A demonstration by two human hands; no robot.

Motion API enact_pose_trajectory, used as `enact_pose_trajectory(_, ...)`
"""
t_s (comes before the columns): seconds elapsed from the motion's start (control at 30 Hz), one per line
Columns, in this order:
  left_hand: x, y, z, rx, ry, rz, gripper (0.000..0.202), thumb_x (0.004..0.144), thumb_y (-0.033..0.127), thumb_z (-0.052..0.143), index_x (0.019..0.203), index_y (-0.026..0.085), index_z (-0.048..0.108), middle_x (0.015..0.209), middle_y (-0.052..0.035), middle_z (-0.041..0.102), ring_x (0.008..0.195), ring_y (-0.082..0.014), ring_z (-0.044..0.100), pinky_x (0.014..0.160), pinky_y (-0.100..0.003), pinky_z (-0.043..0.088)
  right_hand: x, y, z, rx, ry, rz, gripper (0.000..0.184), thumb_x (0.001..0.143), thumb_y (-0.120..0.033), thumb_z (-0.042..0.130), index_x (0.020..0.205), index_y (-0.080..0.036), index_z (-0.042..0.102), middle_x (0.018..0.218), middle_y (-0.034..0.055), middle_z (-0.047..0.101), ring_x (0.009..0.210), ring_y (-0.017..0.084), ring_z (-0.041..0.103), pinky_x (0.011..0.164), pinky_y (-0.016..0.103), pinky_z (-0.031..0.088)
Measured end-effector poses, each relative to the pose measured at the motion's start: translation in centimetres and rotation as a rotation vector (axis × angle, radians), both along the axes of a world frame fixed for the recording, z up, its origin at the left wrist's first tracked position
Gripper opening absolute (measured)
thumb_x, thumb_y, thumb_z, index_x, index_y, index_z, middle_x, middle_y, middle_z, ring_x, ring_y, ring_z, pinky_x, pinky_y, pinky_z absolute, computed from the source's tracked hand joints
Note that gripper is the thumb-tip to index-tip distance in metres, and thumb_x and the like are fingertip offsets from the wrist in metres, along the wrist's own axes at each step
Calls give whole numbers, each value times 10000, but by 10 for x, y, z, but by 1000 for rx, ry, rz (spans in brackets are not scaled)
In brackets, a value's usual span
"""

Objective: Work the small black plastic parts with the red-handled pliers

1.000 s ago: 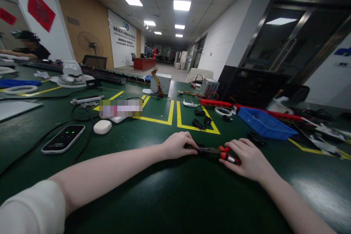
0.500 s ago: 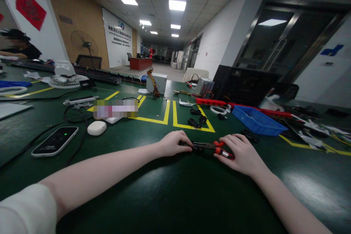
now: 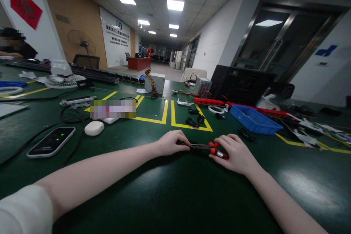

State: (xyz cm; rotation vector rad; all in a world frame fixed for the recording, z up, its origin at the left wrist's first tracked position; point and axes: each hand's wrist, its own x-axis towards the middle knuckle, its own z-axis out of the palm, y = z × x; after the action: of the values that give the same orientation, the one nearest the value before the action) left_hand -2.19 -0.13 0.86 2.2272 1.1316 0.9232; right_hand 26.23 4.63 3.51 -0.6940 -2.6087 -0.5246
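Observation:
Over the front part of the green table, my left hand [image 3: 172,143] pinches a small black cable-like piece [image 3: 181,142] between thumb and fingers; much of it is hidden. From the other side, my right hand [image 3: 235,153] grips pliers [image 3: 218,153] by their red and black handles. The narrow metal jaws point left and reach my left fingertips, at the black piece. Whether the jaws bite on it is too dark to tell. Beyond my hands, several black bundled cables [image 3: 193,122] lie inside a yellow-taped box. Another black bundle [image 3: 246,134] rests behind my right hand.
A blue tray [image 3: 253,122] stands to the right, near a white ring [image 3: 216,109] and a red strip [image 3: 207,101]. Leftward lie a phone [image 3: 51,142], a white case [image 3: 94,128] and loose black cables. Farther back are power supplies [image 3: 158,83] and a fan [image 3: 61,76].
The view has turned slightly, moving the scene a little left. The pliers' jaws sit marginally nearer my left fingertips. Both hands keep their holds. A second green light shows on the phone.

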Motion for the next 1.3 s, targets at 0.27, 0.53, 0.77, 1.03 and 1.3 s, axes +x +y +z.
enact_pose_trajectory(0.27, -1, 0, 0, 1, 6, -3, 199, 835, 231, 701, 1029, 202, 734, 974, -47, 627, 922, -175, 607, 850, -281, 473, -2, -3, 1, 85, 8, 16, 379, 830, -507, 595, 951, -149, 622, 890, 113, 668, 774, 226, 605, 780, 391, 426)
enact_pose_trajectory(0.53, -1, 0, 0, 22, 7, -33, 188, 836, 201, 694, 1019, 182, 728, 994, -56, 625, 932, -182, 604, 859, -294, 472, 0, -2, 0, 145, 5, 28, 405, 820, -504, 602, 988, -137, 632, 921, 142, 666, 780, 244, 616, 704, 374, 471)
enact_pose_trajectory(0.77, 0, -2, 3, -6, 21, -3, 199, 813, 231, 722, 1007, 188, 729, 979, -49, 621, 906, -176, 602, 830, -281, 473, -1, -7, 2, -122, 32, -20, 319, 833, -488, 588, 975, -203, 612, 875, 74, 657, 697, 188, 624, 617, 309, 497)
enact_pose_trajectory(1.03, 0, -2, 4, -11, 11, 17, 175, 812, 255, 721, 955, 154, 732, 924, -49, 617, 860, -174, 597, 781, -273, 472, -3, -9, 3, -274, 50, -88, 294, 836, -500, 589, 942, -226, 600, 872, 42, 652, 691, 174, 626, 592, 293, 486)
enact_pose_trajectory(1.3, 0, -3, 5, -40, 8, 12, 210, 818, 250, 708, 1016, 181, 714, 991, -53, 625, 893, -177, 603, 818, -289, 478, 1, -6, 5, -257, 132, -93, 306, 832, -491, 603, 978, -222, 598, 913, 52, 663, 749, 189, 650, 620, 298, 516)
